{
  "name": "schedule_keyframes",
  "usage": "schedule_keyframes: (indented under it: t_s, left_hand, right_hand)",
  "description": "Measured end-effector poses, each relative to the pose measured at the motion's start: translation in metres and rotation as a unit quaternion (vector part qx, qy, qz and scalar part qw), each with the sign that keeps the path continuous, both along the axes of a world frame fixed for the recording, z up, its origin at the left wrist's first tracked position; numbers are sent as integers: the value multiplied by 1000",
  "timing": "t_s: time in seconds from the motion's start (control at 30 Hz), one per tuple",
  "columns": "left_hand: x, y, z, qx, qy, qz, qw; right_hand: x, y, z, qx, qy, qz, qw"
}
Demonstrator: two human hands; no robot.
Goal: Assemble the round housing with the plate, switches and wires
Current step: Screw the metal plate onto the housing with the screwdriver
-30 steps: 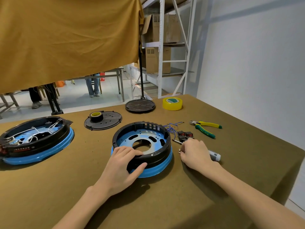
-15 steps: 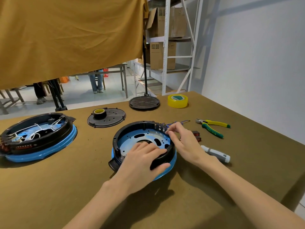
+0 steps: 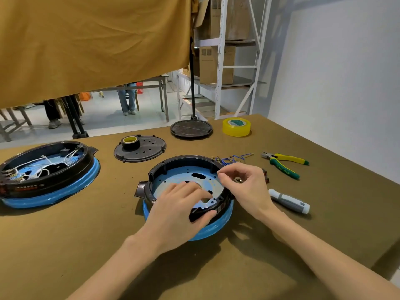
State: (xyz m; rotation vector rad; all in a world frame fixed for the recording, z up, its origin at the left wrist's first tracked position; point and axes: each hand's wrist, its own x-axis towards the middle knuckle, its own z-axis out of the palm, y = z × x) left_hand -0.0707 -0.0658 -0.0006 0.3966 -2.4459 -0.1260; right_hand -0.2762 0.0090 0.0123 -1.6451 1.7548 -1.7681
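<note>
Brown fibreboard covered the table, matte and faintly grainy, its right edge running diagonally down the right of the frame beside a pale wall. An ochre cloth hung across the upper left, with metal shelving and cardboard boxes at upper centre.

At centre frame sat the round housing, a black plastic ring over a glossy blue rim, with a flat perforated blue plate inside it. The left hand gripped the near wall of the ring, thumb curled outside and fingers lying over onto the plate. The right hand hovered over the ring's right side, thumb and forefinger pinched together at the rim; whatever they held was too small to make out. A small brass piece showed under the curled fingers.

Thin blue wires lay tangled just behind the right hand. Dark switches peeked out at its right edge. Right of them lay yellow-and-green pliers and a grey-handled screwdriver, with bare board beyond to the edge.

At left frame rested a second housing filled with white wiring. Behind centre lay a black perforated disc carrying a small tape roll, a ribbed round stand base, and a yellow tape roll.
</note>
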Motion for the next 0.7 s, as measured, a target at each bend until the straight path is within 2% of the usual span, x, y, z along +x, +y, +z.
schedule_keyframes:
  t_s: [0.13, 0.27, 0.4, 0.7]
  left_hand:
    - [8, -10, -7, -31, 7, -33, 999]
    - [16, -22, -8, -49, 13, -57, 997]
    - [20, -23, -13, -67, 34, -56, 996]
    - [19, -21, -16, -76, 41, -45, 995]
  right_hand:
    - [-2, 9, -5, -12, -6, 9, 1000]
    - [3, 16, -9, 30, 37, 53, 997]
    - [8, 18, -7, 89, 113, 103, 984]
    - [1, 20, 3, 107, 153, 134, 973]
